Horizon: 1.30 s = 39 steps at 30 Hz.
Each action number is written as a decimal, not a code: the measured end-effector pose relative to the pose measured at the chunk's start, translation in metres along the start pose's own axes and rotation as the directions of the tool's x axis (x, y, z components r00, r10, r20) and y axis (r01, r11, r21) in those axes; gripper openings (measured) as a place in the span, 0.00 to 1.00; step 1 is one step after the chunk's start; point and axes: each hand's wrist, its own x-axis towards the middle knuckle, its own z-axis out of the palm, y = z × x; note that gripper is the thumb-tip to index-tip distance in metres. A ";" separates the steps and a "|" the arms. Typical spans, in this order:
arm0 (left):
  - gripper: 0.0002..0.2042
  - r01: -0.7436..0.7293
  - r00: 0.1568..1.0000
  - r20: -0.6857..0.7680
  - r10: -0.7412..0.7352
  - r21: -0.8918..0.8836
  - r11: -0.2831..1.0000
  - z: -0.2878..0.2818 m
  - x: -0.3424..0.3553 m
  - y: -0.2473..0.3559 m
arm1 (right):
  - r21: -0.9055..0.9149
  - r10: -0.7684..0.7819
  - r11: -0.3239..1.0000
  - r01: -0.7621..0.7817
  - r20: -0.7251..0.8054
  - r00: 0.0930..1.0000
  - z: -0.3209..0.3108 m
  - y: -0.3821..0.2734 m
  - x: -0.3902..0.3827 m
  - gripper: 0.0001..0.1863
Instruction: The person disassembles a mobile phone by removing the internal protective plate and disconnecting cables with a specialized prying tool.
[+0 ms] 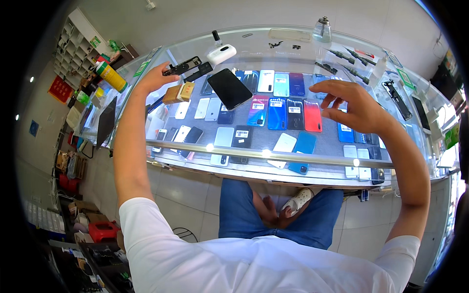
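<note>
My left hand [154,79] is at the far left of the glass counter, its thumb and fingers closed on the near end of a slim black phone frame [184,66]. Beside that frame lies another black piece [199,72], with a small tan box [179,93] just below. A phone with a dark, blank screen [229,89] rests on the glass between my hands. To the right, my right hand [355,105] hovers over the counter with curved, parted fingers and nothing in them. Nearest to it is a red phone [312,116] inside the case.
Under the glass counter top [254,46] sit several phones in rows. A white rounded device [222,53], a clear bottle [322,29] and several screwdriver-like tools [359,56] stand or lie toward the back. A yellow can [111,77] is at the left.
</note>
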 end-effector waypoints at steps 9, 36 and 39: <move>0.21 -0.370 0.894 -0.260 0.364 0.027 0.929 0.003 -0.061 0.120 | -0.022 -0.034 0.999 0.034 0.010 0.999 -0.003 0.005 -0.002 0.23; 0.39 -0.745 0.667 0.081 0.741 0.077 0.662 0.097 -0.133 0.308 | -0.142 -0.173 0.973 0.182 0.070 0.982 -0.012 0.007 -0.005 0.17; 0.39 -0.755 0.655 0.039 0.754 0.054 0.653 0.107 -0.128 0.315 | -0.072 -0.063 0.996 0.062 -0.013 0.998 -0.046 0.016 -0.011 0.15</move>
